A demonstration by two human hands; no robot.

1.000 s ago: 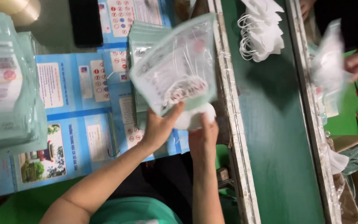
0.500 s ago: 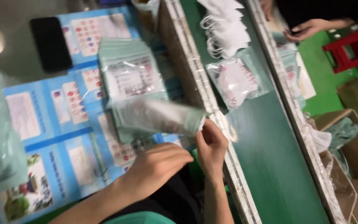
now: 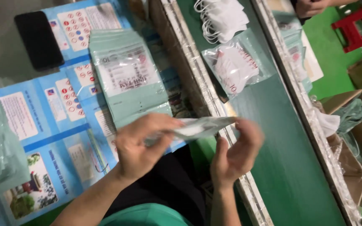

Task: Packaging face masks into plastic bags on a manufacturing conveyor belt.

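A stack of empty pouches (image 3: 126,79) lies flat on the blue sheets (image 3: 34,125), close by for picking. The left hand (image 3: 141,146) pinches one end of a pouch (image 3: 193,127), held level above the lap. The right hand (image 3: 235,152) is at the other end, fingers spread; blur hides whether they grip. A filled pouch (image 3: 235,67) rests on the green belt (image 3: 273,146).
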